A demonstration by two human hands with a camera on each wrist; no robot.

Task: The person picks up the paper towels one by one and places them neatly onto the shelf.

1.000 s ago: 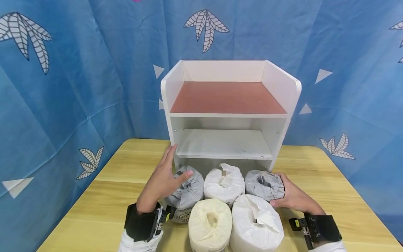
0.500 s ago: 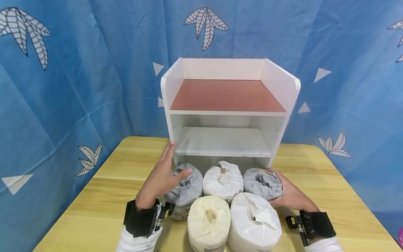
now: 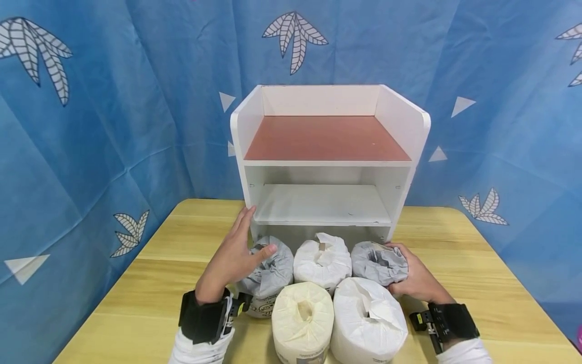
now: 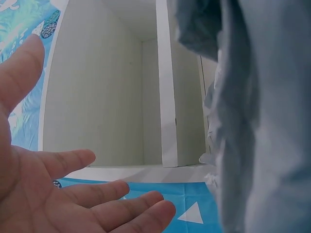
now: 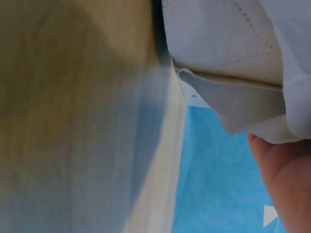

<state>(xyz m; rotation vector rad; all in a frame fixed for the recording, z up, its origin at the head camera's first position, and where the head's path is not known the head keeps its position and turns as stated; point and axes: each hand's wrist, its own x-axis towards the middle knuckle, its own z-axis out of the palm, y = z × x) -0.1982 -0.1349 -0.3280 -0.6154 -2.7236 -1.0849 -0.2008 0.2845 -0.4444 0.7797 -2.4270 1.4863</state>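
"Grip or no grip on the right grey roll [image 3: 372, 269]?"

"Grip. The right hand [image 3: 420, 275] curls round its outer side, the side facing the tabletop's [image 3: 447, 237] right edge, with fingers at the back and thumb at the front."

"And is the roll resting on the tabletop?"

"I can't tell. It's in front of the shelf unit [image 3: 327, 139], just beside the rear white roll [image 3: 313, 268] and the front white roll [image 3: 361, 323]."

"What about the left hand [image 3: 232, 260]?"

"Released: fingers straight and spread, on the tabletop's left-edge side of the left grey roll [image 3: 283, 265], thumb over its top. The cream roll [image 3: 300, 326] stands nearer the wearer, between both hands."
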